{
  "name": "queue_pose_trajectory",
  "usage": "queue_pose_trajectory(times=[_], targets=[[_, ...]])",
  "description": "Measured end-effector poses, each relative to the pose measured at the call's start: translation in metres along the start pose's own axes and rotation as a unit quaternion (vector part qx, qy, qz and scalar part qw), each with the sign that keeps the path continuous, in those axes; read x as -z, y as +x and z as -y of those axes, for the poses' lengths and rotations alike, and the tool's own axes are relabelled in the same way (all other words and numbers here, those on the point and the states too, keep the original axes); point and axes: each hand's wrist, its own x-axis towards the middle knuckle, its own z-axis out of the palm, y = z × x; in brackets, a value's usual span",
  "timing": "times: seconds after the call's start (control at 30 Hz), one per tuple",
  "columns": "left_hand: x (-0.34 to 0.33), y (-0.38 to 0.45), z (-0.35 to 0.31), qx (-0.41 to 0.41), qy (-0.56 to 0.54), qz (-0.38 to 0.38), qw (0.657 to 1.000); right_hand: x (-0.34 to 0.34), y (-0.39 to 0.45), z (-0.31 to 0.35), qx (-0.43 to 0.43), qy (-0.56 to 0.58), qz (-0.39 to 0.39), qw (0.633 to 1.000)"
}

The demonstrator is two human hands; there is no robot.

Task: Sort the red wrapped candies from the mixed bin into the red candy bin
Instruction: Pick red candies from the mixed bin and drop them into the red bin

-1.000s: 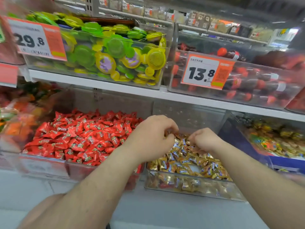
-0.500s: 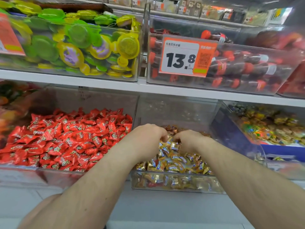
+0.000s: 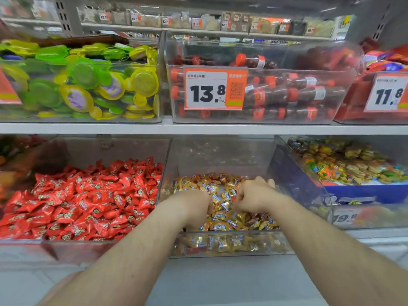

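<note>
Here, left hand (image 3: 194, 208) and right hand (image 3: 254, 198) down in the mixed bin (image 3: 229, 244) of gold candies (image 3: 220, 217), fingers curled, cannot tell what they hold, red candy bin (image 3: 79, 245) just beside.

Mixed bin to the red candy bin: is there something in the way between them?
Only the clear side walls where the mixed bin and the red candy bin meet; a candy must go over them. Both tops are open.

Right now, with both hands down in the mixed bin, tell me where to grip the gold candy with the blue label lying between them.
Pinch the gold candy across its plump middle, coming straight down from above. It seems to lie flat, label up, on the heap. The mixed bin walls and neighbouring sweets block any side approach, and the thin wrapper ends would likely slip or tear.
</note>
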Motion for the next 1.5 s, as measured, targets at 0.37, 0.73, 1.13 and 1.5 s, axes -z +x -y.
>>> queue_pose_trajectory(times=[0.37,0.73,1.13,1.5], targets=[[0.018,0.087,-0.017,-0.054,0.145,0.055,0.986,0.027,-0.043,-0.049,-0.129,0.22,-0.098,0.962],[0.023,0.125,0.012,0.033,0.198,0.063,0.978,0.014,-0.022,-0.049,-0.067,0.436,-0.118,0.89],[0.015,0.129,0.011,-0.037,0.235,0.077,0.968,0.021,-0.021,-0.018,-0.024,0.464,-0.12,0.877],[0.058,0.111,0.03,0.023,0.161,0.011,0.987,0.025,0.008,0.0,0.041,0.21,0.045,0.976]])
